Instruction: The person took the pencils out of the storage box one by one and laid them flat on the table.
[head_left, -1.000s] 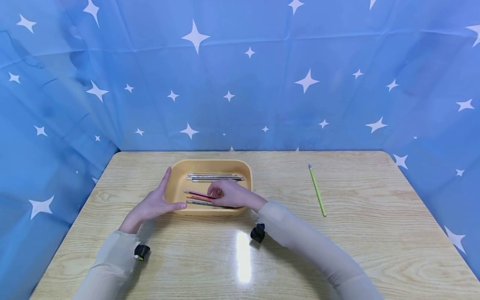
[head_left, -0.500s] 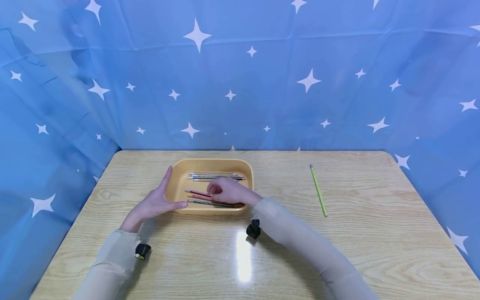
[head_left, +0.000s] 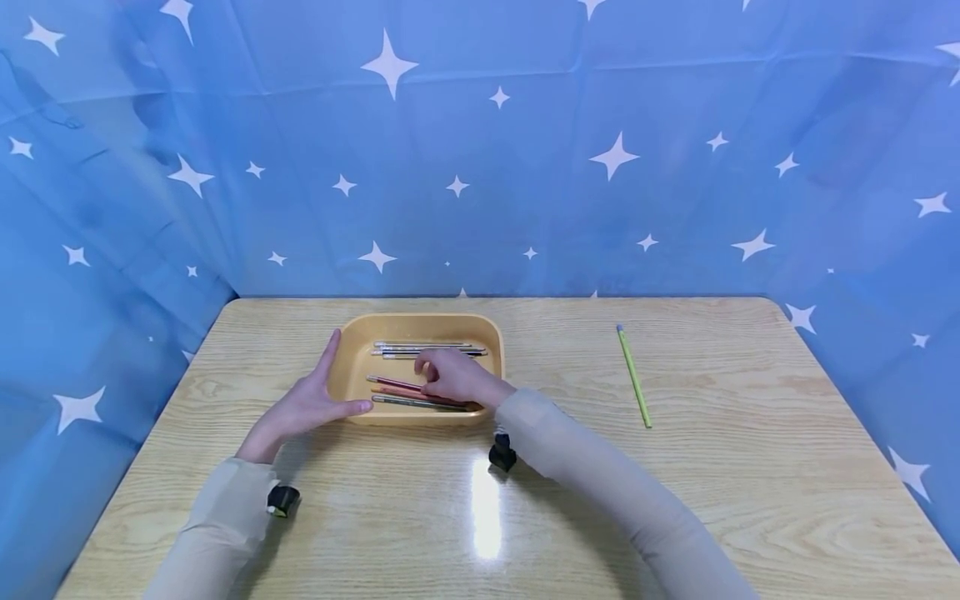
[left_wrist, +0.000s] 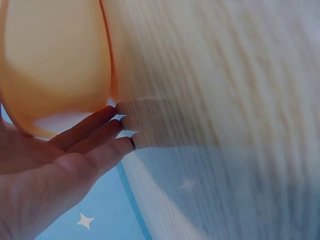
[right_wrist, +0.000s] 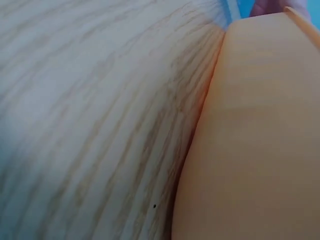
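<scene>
An orange-yellow plastic tray (head_left: 420,419) stands on the table, with several pencils lying in two groups inside. My left hand (head_left: 303,406) spans the tray's left end, thumb at the near rim and straight fingers along the outer wall. In the left wrist view, these fingers (left_wrist: 95,131) lie against the wall. My right hand (head_left: 457,375) reaches into the tray with bent fingers, above a dark red pencil (head_left: 392,382). Whether it pinches that pencil is hidden. Next to it lie an orange pencil (head_left: 397,392) and a dark green pencil (head_left: 408,402). Silvery and dark pencils (head_left: 420,348) line the far side.
A lime green pencil (head_left: 634,377) lies alone on the wooden table (head_left: 720,467), right of the tray. Behind the table hangs a blue cloth (head_left: 525,183) with white stars. The right wrist view shows mainly the tray's outer wall (right_wrist: 255,130) and tabletop.
My right hand has shifted slightly toward the far side of the tray, uncovering more of the dark green pencil. My left hand, the tray and the lime green pencil stay in place.
</scene>
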